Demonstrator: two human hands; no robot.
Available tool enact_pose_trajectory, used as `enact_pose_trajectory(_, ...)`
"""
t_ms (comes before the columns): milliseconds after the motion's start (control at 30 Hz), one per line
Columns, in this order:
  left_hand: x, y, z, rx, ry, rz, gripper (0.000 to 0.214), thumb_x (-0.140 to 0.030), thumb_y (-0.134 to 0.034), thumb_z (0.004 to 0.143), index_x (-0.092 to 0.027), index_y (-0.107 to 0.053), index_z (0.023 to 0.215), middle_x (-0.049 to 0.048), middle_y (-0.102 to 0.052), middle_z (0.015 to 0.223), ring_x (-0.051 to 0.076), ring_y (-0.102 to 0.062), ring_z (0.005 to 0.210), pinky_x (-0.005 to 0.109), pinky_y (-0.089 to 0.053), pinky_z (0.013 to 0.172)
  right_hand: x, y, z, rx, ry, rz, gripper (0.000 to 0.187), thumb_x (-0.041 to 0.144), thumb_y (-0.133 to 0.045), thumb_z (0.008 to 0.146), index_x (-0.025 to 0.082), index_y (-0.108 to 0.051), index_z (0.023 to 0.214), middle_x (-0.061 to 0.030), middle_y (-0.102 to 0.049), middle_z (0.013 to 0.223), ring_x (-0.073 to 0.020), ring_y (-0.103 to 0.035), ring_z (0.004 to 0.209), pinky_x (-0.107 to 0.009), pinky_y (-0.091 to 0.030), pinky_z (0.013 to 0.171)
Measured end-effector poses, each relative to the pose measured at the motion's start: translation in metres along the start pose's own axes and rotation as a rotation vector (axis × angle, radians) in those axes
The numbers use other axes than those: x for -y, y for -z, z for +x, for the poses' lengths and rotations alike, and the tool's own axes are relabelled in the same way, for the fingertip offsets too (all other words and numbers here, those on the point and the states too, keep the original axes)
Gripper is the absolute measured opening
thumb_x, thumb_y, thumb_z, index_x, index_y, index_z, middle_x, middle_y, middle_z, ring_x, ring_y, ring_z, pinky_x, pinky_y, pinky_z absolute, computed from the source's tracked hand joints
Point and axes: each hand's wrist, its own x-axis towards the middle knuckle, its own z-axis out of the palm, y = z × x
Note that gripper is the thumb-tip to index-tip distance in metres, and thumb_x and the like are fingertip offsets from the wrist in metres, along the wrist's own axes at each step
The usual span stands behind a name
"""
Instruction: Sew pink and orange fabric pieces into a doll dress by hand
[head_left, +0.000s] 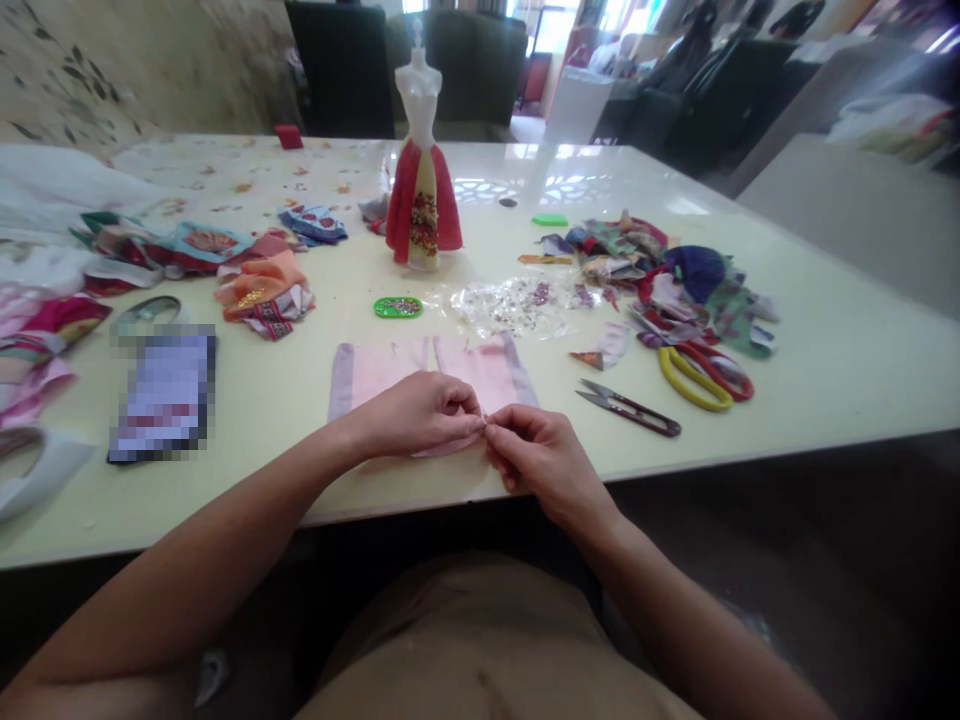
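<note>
Clenching one pink cloth in the left hand, the right hand pinches something tiny.

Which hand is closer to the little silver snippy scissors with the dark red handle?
Right. The right hand is to the left of the small steel thread snips with the dark red handle, not touching them. The left hand is farther left, past the right hand.

A home sewing space, with dark armchairs behind a glossy table strewn with fabric scraps.
</note>
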Motion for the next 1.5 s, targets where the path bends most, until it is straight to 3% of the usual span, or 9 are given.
enact_pose_trajectory(633, 0.000, 0.001, 0.000, -0.007, -0.041, 0.004, 0.019, -0.023, -0.056, 0.084, -0.014, -0.073, 0.087, 0.0024, -0.073, 0.078, 0.014, -0.064, 0.071, 0.022, -0.041, 0.063, 0.002, -0.001, -0.001, 0.001, 0.002, -0.046, 0.021, 0.036, -0.066, 0.083, 0.017, -0.063, 0.077, 0.0059, -0.050, 0.051, -0.0067, -0.044, 0.040, -0.017, -0.032, 0.038)
enact_pose_trajectory(900, -0.003, -0.004, 0.000, -0.029, 0.008, 0.009, 0.018, -0.021, -0.054, 0.081, -0.015, -0.072, 0.082, 0.0021, -0.072, 0.075, 0.013, -0.061, 0.068, 0.022, -0.038, 0.060, 0.002, 0.000, -0.001, 0.004, 0.006, -0.045, 0.021, 0.036, -0.065, 0.084, 0.017, -0.062, 0.077, 0.0059, -0.051, 0.052, -0.0067, -0.045, 0.041, -0.017, -0.034, 0.039)
enact_pose_trajectory(1033, -0.001, -0.005, 0.002, -0.109, 0.066, 0.075, 0.016, -0.020, -0.055, 0.077, -0.016, -0.071, 0.078, 0.0029, -0.071, 0.076, 0.014, -0.059, 0.069, 0.024, -0.037, 0.060, 0.003, 0.002, -0.002, -0.005, 0.005, -0.043, 0.021, 0.034, -0.065, 0.083, 0.018, -0.057, 0.072, 0.0060, -0.052, 0.053, -0.0073, -0.047, 0.042, -0.018, -0.038, 0.039)
enact_pose_trajectory(1300, 0.006, 0.007, 0.005, -0.409, 0.145, 0.123, 0.011, -0.020, -0.053, 0.073, -0.016, -0.063, 0.071, 0.0009, -0.061, 0.066, 0.013, -0.049, 0.064, 0.027, -0.032, 0.059, 0.008, 0.005, -0.003, 0.036, -0.081, -0.104, 0.020, 0.035, -0.062, 0.082, 0.020, -0.056, 0.070, 0.0050, -0.053, 0.051, -0.0096, -0.048, 0.041, -0.020, -0.042, 0.038)
enact_pose_trajectory(1400, 0.006, 0.010, 0.004, -0.471, 0.145, 0.009, 0.010, -0.020, -0.051, 0.074, -0.017, -0.058, 0.067, -0.0009, -0.058, 0.064, 0.012, -0.046, 0.062, 0.027, -0.032, 0.059, 0.014, 0.012, -0.007, 0.081, -0.066, -0.293, 0.027, 0.038, -0.056, 0.088, 0.020, -0.058, 0.068, 0.0031, -0.054, 0.052, -0.0101, -0.046, 0.040, -0.022, -0.036, 0.037)
enact_pose_trajectory(1500, 0.005, 0.011, 0.002, -0.527, 0.104, -0.097, 0.010, -0.019, -0.050, 0.075, -0.017, -0.055, 0.066, -0.0018, -0.055, 0.065, 0.011, -0.046, 0.062, 0.027, -0.034, 0.061, 0.019, 0.021, -0.013, 0.046, 0.072, -0.587, 0.029, 0.035, -0.055, 0.090, 0.019, -0.060, 0.066, 0.0003, -0.057, 0.057, -0.0115, -0.049, 0.048, -0.024, -0.036, 0.046)
